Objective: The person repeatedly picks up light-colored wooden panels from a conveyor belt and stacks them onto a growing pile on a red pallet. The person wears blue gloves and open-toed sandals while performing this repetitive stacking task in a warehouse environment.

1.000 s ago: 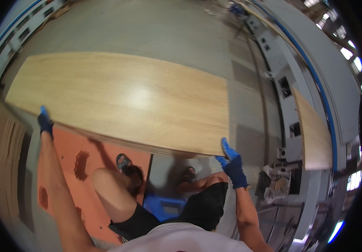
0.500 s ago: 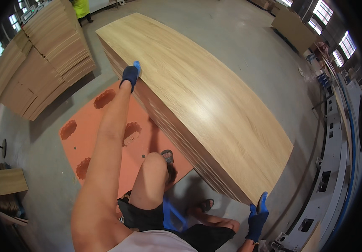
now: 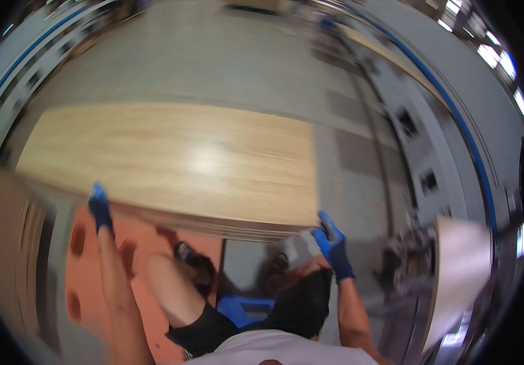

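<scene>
A stack of wide boards [image 3: 177,152] with a light wood-grain top lies across in front of me, its layered edge facing my knees. My left hand [image 3: 99,205], in a blue glove, rests at the near edge toward the left, fingers stretched out; motion blurs them somewhat. At the near right corner is my right hand [image 3: 332,243], also gloved in blue, its fingers extended and apart beside the corner. Whether the palms press on the boards cannot be seen.
An orange plastic pallet [image 3: 98,286] with holes lies on the floor under my left arm. Below me shows a blue stool [image 3: 245,310]. A long grey machine [image 3: 420,134] runs along the right, with a pale panel [image 3: 462,274] near it. More stacked boards [image 3: 6,243] stand at left.
My view has swung to the right, so the stack now lies nearly level across the picture. Both hands remain at its near edge and right corner. The pale panel has come into view.
</scene>
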### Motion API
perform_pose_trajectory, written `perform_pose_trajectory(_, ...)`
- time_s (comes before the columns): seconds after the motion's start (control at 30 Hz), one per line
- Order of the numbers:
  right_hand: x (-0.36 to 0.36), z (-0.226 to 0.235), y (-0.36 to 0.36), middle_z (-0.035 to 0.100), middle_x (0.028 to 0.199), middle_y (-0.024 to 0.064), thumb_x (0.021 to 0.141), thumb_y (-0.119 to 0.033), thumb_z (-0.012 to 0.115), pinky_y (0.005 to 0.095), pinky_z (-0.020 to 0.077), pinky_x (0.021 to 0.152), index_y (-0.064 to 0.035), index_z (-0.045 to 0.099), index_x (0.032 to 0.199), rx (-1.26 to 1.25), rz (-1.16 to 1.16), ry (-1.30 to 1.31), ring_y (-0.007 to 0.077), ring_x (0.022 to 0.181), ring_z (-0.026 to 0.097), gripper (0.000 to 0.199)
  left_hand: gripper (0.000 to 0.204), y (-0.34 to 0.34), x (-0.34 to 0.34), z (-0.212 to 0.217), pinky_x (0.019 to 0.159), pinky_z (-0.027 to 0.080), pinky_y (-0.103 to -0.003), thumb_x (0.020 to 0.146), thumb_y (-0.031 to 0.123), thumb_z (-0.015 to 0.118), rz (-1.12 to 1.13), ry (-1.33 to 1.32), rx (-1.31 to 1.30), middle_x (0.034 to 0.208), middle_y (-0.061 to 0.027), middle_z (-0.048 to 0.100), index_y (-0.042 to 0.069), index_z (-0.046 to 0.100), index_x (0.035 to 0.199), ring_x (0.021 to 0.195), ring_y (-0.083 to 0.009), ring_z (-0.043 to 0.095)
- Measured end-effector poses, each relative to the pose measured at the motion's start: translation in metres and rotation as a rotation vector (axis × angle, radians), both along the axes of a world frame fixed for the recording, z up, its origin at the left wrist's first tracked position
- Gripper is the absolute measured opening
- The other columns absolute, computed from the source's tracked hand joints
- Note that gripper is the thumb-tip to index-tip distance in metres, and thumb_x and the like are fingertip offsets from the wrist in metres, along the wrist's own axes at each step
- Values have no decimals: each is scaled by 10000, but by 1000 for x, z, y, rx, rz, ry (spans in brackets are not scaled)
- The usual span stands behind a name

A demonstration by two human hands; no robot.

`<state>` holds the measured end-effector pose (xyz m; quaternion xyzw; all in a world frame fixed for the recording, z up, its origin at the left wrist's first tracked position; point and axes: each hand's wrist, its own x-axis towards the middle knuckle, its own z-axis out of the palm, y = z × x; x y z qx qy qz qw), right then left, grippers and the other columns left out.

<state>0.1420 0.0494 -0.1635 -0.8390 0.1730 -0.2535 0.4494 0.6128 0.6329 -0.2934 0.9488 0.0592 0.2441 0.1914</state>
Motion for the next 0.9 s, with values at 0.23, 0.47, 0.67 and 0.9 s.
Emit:
perform_pose_trajectory(0.23, -217, 26, -42, 584, 1245, 123, 966, -371, 472, 392, 496, 881, -56, 514, 1305, 1192, -467, -758, 234, 1042, 602, 464, 408, -238, -227, 123, 637, 468, -421, 926, 363, 524, -353, 258, -318, 778, -216, 657, -20, 620, 823, 708, -349, 626)
perform_pose_trajectory(0.47, -444, 93, -58, 530, 1303, 153, 962, -409, 442, 429, 411, 1011, -20, 467, 1326, 434, -953, -1005, 273, 1181, 526, 534, 194, -424, -485, 212, 658, 467, -306, 915, 160, 555, -1644, 886, -789, 805, -104, 614, -13, 642, 917, 745, -154, 571)
perform_pose_trajectory(0.67, -481, 183, -29, 489, 1336, 159, 969, -375, 427, 405, 385, 1028, 22, 434, 1324, 400, -982, -935, 286, 1172, 515, 533, 515, -510, -686, 304, 684, 484, -275, 868, 447, 631, -1998, 1965, -806, 994, -61, 627, 75, 601, 1222, 779, -134, 572)
perform_pose_trajectory(0.9, -444, 148, -41, 473, 1320, 127, 884, -339, 620, 412, 447, 951, -34, 434, 1333, -122, -867, -659, 256, 1169, 495, 574, 434, -503, -651, 318, 614, 581, -337, 836, 220, 655, -1532, 1991, -1465, 969, -168, 645, -105, 577, 1113, 737, -228, 672)
